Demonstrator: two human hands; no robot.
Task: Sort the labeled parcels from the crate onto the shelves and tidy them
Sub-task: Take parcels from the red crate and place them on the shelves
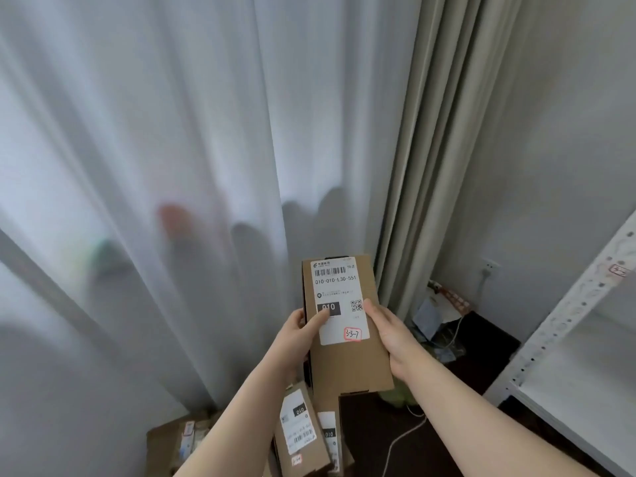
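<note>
I hold a long brown cardboard parcel up in front of me, label facing me. Its white label reads 010-010-L30-551, with a red-outlined handwritten tag 3-3-7. My left hand grips the parcel's left edge, thumb across the label. My right hand grips its right edge. Below, more labeled cardboard parcels lie piled together at the bottom of the view. The white metal shelf stands at the right; the shelf boards in view are bare.
White sheer curtains and a beige drape hang ahead. In the corner lie papers and clutter below a wall socket. A white cable runs over the dark floor. Another open carton sits at lower left.
</note>
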